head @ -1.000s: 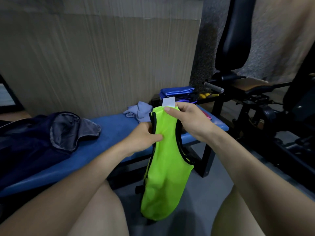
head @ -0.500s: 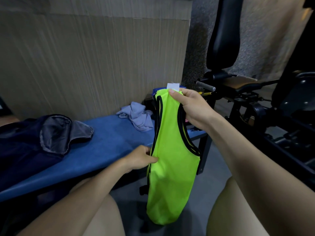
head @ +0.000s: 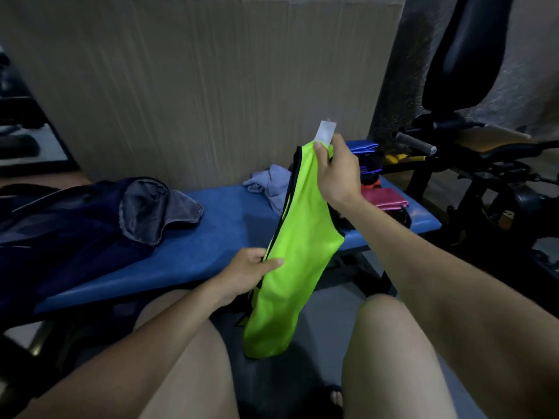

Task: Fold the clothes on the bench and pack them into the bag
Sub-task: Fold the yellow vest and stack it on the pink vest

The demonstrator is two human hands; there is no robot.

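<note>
Head view, hidden parts: our right hand (head: 335, 173) covered the shoulder straps of the neon green vest (head: 298, 252), and we could not make out how many layers it was folded into
Head view, cut off: the dark blue bag (head: 60, 228) ran out of frame at the left; its grey lining was all we saw of the inside
Vest axis: long and near upright, top leaning away from us, white tag (head: 325, 135) uppermost, hem hanging between our knees
Vest place: in the air in front of the blue bench (head: 217, 237), not touching it
Right hand grip: fingers curled round the top of the vest
Left hand (head: 246, 272) grip: thumb and fingers pinching the vest's left edge at mid-height
Bench: a crumpled grey-blue cloth (head: 272, 184) and a pink item (head: 382, 198) lay at its far end
</note>
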